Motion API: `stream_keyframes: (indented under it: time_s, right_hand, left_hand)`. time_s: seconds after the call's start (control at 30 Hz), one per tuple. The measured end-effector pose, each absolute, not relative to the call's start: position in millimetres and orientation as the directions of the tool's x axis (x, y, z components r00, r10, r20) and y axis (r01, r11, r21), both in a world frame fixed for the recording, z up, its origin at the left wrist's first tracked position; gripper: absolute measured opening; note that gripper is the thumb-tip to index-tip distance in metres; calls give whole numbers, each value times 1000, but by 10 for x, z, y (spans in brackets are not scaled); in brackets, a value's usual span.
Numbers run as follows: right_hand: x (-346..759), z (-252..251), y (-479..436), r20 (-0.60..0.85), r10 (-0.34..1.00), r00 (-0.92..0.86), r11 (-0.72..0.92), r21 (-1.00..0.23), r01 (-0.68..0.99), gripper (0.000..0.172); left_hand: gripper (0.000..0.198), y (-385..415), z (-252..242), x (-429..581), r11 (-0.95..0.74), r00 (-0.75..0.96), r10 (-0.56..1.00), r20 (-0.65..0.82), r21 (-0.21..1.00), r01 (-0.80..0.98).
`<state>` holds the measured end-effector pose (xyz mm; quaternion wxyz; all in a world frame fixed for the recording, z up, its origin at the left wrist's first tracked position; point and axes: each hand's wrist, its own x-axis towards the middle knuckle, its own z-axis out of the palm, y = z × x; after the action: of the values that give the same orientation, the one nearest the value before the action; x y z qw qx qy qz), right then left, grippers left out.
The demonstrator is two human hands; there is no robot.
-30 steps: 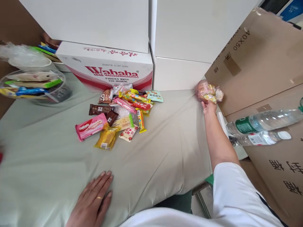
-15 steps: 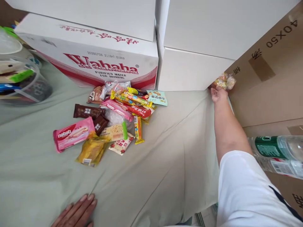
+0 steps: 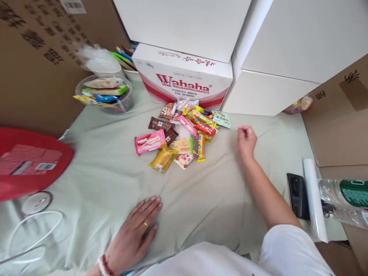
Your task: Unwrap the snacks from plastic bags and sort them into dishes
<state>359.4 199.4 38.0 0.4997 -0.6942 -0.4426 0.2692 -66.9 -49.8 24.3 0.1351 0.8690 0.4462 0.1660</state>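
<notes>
My left hand (image 3: 138,228) lies flat on the pale green cloth (image 3: 198,207), fingers stretched out, with a ring on one finger and a beaded bracelet at the wrist. Right of the snack pile, my right hand (image 3: 246,141) is closed over the cloth; whatever its curled fingers may hold is hidden. Nearest to it are a light blue packet (image 3: 222,119) and a red-wrapped snack (image 3: 206,129). Elsewhere in the heap are a pink nabati wafer pack (image 3: 150,142), a dark brown bar (image 3: 160,124), a yellow clear-wrapped packet (image 3: 162,160) and a narrow yellow stick (image 3: 201,147).
Behind the pile stands a Wahaha carton (image 3: 184,78). A clear tub (image 3: 126,101) of snacks is at left, near a red bag (image 3: 31,165). At right are a plastic-wrapped bundle (image 3: 304,103), a black phone-like object (image 3: 297,195), a white roll (image 3: 313,199) and bottles (image 3: 350,191).
My right hand has left the plastic-wrapped bundle in the back right corner and come back toward the snack pile. My left hand stays flat on the cloth. The view has shifted left and widened.
</notes>
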Motion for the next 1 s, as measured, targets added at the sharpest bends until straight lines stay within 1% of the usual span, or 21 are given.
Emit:
stream_keyframes:
  time_s: [0.03,0.07,0.1,0.13,0.17,0.2,0.23,0.27,0.33,0.4,0.47,0.57,0.67,0.73,0.8,0.87,0.9,0.93,1.0]
  right_hand:
    - [3240,443,1853,206,935,289,30,-857,514,22]
    - [2892,504,1726,288,954,86,173,-760,626,27]
    - [2561,556,1619,333,935,-120,320,-651,688,30]
    - [2259,594,1531,338,888,-311,454,-544,706,35]
    - [1995,615,1462,314,823,-474,568,-446,691,42]
    - [1778,620,1411,274,755,-596,655,-365,662,51]
    - [1613,610,1373,227,700,-677,712,-302,635,57]
    - [1502,589,1345,184,666,-723,742,-257,619,60]
    - [1431,538,1305,130,670,-730,739,-210,641,58]
    - [1519,502,1269,110,726,-679,686,-197,701,53]
    - [1692,501,1223,100,774,-625,632,-195,750,51]
    - [1957,546,1101,86,807,-584,589,-188,786,53]
    - [2131,579,928,70,827,-558,560,-187,807,60]
    - [2203,563,821,61,845,-531,532,-202,823,64]
    - [2259,510,739,56,864,-501,499,-233,835,64]
    - [2308,426,670,62,881,-470,467,-281,838,63]
    - [2329,377,637,71,889,-452,451,-309,837,62]
    - [2346,329,600,85,897,-433,435,-337,835,61]
    - [2369,242,515,124,911,-393,408,-389,826,62]
  left_hand:
    - [76,-503,240,-666,-560,544,822,168,407,721]
    - [75,-515,236,-665,-553,542,824,163,435,711]
    - [73,-533,231,-666,-544,536,828,163,467,698]
    - [69,-558,225,-670,-528,522,836,167,502,685]
    - [65,-587,220,-676,-504,496,851,175,538,676]
    - [59,-613,216,-686,-472,452,872,188,571,672]
    - [52,-629,216,-698,-434,394,895,207,600,672]
    - [43,-625,221,-712,-394,325,918,228,623,676]
    - [29,-511,256,-743,-320,174,944,281,640,699]
    - [25,-209,335,-782,-256,40,940,339,620,741]
    - [28,279,463,-839,-171,-75,927,368,591,788]
    - [43,1171,704,-974,17,-246,910,334,562,827]
    - [53,1930,883,-1128,56,-292,894,339,563,825]
    - [54,2267,912,-1226,91,-325,892,315,579,810]
    - [39,2468,880,-1318,101,-331,900,283,603,791]
    - [19,2547,826,-1402,37,-269,914,302,600,799]
    - [14,2542,800,-1434,-7,-228,919,322,590,807]
    - [16,2510,777,-1457,-46,-189,922,339,579,814]
    - [27,2362,738,-1458,-92,-135,927,349,562,822]
